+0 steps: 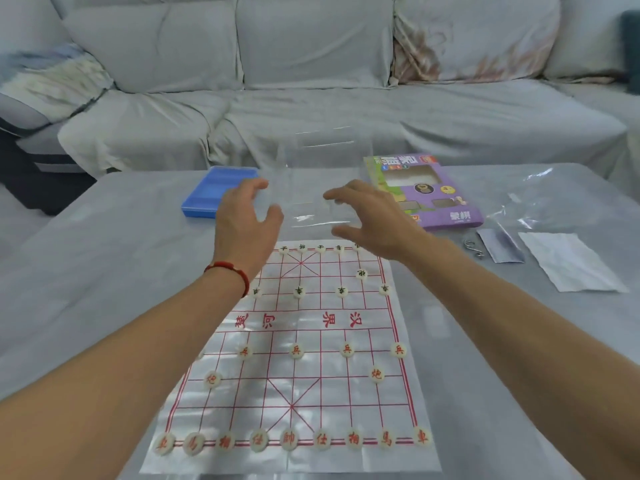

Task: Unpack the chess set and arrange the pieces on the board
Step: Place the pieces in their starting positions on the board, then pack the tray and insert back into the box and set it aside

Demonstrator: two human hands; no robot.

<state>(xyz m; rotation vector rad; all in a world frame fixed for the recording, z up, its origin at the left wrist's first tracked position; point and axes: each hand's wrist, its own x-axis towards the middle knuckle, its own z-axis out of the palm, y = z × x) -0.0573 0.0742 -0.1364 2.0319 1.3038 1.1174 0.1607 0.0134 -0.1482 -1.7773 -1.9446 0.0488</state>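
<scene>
A thin plastic chess board with a red grid lies on the table in front of me. Cream round pieces with red characters line its near rows, and pieces with dark characters sit on its far rows. My left hand and my right hand hover over the far edge of the board, fingers spread and loosely curved, holding nothing. A clear plastic lid, hard to see, stands between and beyond them. A red cord bracelet is on my left wrist.
A blue plastic tray lies at the back left of the table. The purple chess box lies back right. Right of it are a clear plastic bag, a metal hook, a folded leaflet and white paper. A grey sofa stands behind.
</scene>
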